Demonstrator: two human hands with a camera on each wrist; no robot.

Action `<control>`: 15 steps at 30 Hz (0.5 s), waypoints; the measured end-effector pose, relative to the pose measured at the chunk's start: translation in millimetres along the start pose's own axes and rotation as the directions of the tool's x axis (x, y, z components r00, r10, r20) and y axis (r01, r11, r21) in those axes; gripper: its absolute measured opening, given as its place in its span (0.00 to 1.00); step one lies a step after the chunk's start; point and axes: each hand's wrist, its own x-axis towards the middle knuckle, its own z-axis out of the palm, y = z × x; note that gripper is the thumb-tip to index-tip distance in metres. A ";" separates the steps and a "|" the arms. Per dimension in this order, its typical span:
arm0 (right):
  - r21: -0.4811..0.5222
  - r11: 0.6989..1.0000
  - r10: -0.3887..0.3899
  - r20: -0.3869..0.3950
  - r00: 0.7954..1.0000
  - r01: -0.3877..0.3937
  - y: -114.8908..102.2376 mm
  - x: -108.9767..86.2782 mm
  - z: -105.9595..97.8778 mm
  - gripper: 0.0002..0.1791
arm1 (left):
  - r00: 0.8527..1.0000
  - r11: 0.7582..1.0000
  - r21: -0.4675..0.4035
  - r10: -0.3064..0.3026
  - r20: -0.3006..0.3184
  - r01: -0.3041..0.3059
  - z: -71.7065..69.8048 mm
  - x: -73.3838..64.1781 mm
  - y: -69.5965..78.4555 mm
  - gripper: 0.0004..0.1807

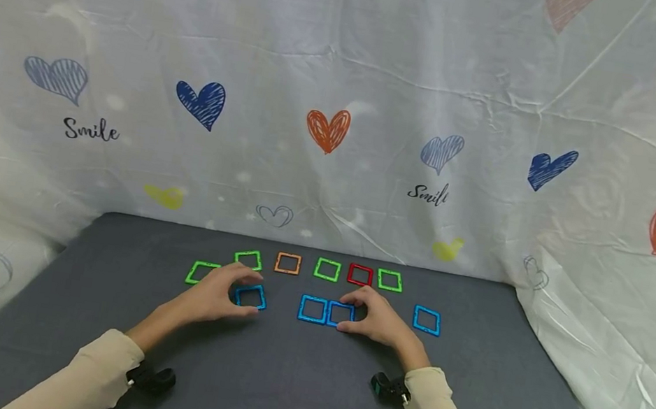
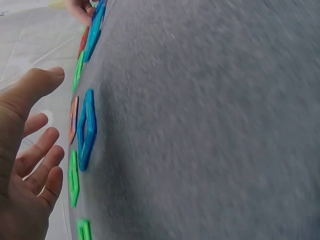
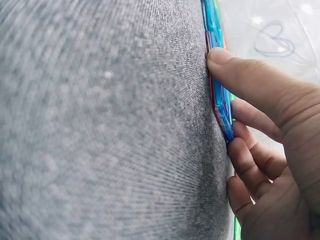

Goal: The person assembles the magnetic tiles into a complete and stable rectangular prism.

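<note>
My left hand (image 1: 219, 294) is spread around a blue square frame (image 1: 264, 297) lying on the grey cloth, thumb on the near side and fingers on the far side. The left wrist view shows a gap between that hand's fingers (image 2: 52, 157) and the blue frame (image 2: 89, 130). My right hand (image 1: 377, 318) pinches another blue square frame (image 1: 329, 313) by its near and far edges. This one sits flat, edge to edge with a third blue frame (image 1: 315, 298) on its left.
Behind the hands, an arc of square frames includes green (image 1: 329, 261), orange (image 1: 289, 255) and red (image 1: 362, 267) ones. One more blue frame (image 1: 426, 331) lies to the right of my right hand. A white curtain (image 1: 318, 182) with printed hearts hangs behind the table.
</note>
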 end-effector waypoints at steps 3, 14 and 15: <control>-0.003 1.000 0.005 0.001 1.000 -0.005 -0.3 0.3 0.3 0.26 | 1.000 1.000 0.007 -0.008 -0.006 0.008 -2.9 -5.3 -3.6 0.32; -0.013 1.000 0.008 0.002 1.000 -0.008 0.6 1.2 0.6 0.26 | 0.999 0.998 0.035 -0.042 -0.014 0.042 -9.2 -14.5 -10.5 0.34; -0.012 1.000 0.009 0.001 1.000 -0.009 0.3 1.2 0.5 0.26 | 0.999 0.998 0.038 -0.043 -0.016 0.044 -9.0 -14.5 -11.5 0.35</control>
